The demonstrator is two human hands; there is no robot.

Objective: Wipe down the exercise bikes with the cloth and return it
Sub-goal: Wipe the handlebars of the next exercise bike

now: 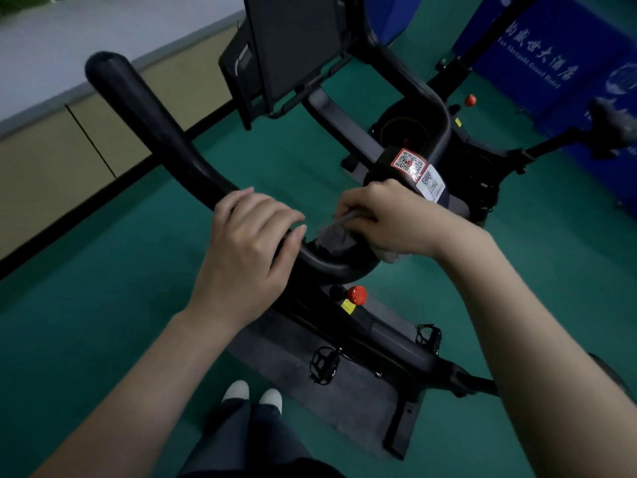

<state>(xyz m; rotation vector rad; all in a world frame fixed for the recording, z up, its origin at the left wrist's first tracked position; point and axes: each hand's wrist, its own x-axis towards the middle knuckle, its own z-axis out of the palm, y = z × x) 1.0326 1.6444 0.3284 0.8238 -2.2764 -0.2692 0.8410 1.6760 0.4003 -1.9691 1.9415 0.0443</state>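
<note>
Wiping underway: your left hand grips handlebar of near bike; right hand clutches cloth against bar's centre curve. Next, likely: work cloth along left bar.

— What colours are you seeing?
— I'm holding a grey cloth against a black handlebar. A red knob is showing below, over green floor.
— Any patterns?
— A red-and-white QR sticker is facing me; a blue banner is carrying white lettering.
</note>
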